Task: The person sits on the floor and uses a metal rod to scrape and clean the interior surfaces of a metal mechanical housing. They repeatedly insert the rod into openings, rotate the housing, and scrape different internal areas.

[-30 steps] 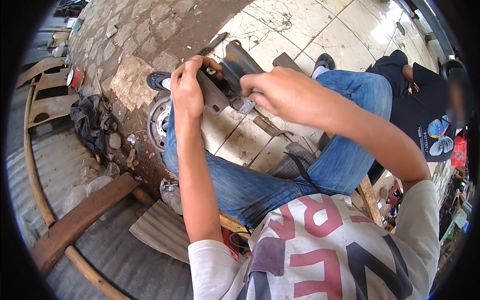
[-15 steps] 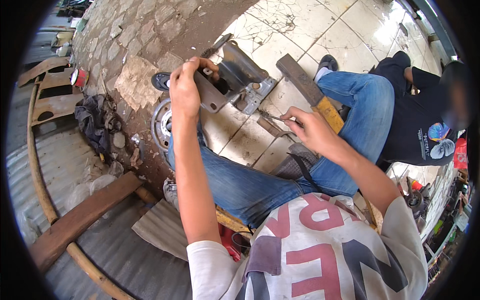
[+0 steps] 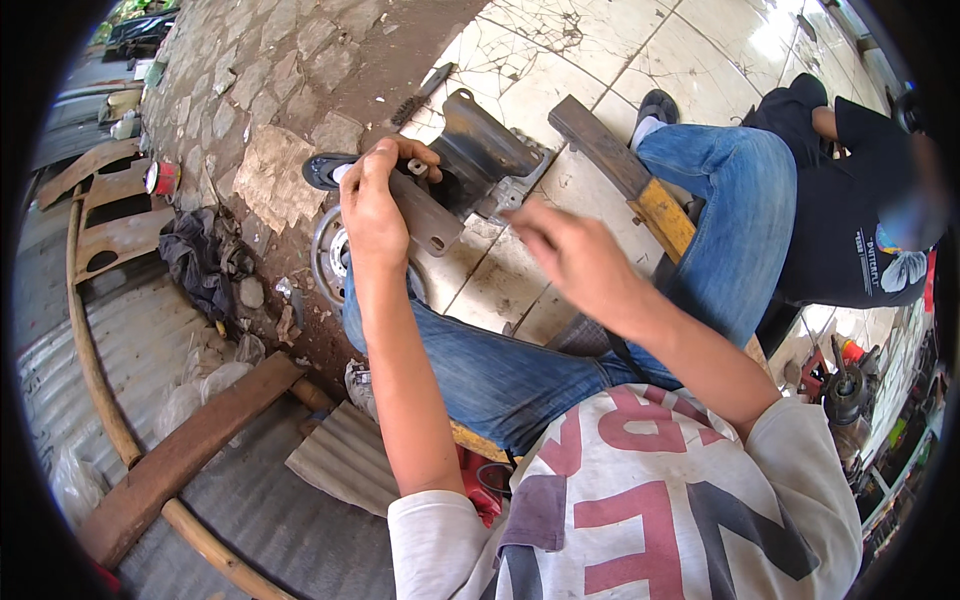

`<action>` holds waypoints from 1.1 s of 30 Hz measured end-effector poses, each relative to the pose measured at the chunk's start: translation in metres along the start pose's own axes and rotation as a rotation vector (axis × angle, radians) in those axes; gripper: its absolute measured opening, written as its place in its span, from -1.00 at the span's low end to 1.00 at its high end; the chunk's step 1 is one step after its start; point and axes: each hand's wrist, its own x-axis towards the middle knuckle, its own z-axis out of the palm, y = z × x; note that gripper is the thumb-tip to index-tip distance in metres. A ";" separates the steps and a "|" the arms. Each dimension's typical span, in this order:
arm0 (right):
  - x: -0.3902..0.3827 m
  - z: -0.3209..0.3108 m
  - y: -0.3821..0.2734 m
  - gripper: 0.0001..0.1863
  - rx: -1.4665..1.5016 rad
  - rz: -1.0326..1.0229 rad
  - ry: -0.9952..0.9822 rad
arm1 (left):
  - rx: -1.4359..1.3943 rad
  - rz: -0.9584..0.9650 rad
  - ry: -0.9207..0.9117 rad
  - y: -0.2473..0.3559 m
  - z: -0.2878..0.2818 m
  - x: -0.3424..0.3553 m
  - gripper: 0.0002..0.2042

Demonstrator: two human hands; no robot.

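Note:
My left hand [image 3: 375, 205] grips a brown steel bracket [image 3: 426, 217] with a slot near its lower end, fingers over its top around a small metal tab. Beside it is a curved dark steel housing [image 3: 480, 130] with a silver metal plate [image 3: 508, 195]. My right hand [image 3: 565, 255], slightly blurred, is just below that plate with fingers curled; what it holds is hidden or too small to tell. A steel bar with a yellow lower part [image 3: 590, 140] stands right of the housing. A wire brush [image 3: 410, 108] lies on the tiles beyond it.
A person in black [image 3: 850, 230] crouches close at my right. A steel wheel rim [image 3: 328, 260] lies by my left leg. At left are a red-labelled can [image 3: 162, 178], dark cloth [image 3: 195, 260], rusty plates [image 3: 110, 240], wooden poles and corrugated sheets. Tools [image 3: 845, 395] clutter the lower right.
My right hand has pulled back from the parts with a thin tool, then moved up toward the silver plate. My left hand and its bracket sit slightly lower than before.

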 end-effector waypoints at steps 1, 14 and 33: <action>-0.004 0.004 -0.006 -0.87 -0.007 -0.029 -0.005 | -0.014 0.004 0.011 0.002 0.001 0.000 -0.62; -0.002 0.015 0.005 -0.86 0.063 0.054 -0.021 | -0.093 -0.010 0.082 -0.004 -0.018 0.007 -0.61; -0.004 0.005 -0.032 -0.87 0.058 0.153 -0.186 | -0.211 0.003 0.188 -0.011 -0.019 0.000 -0.64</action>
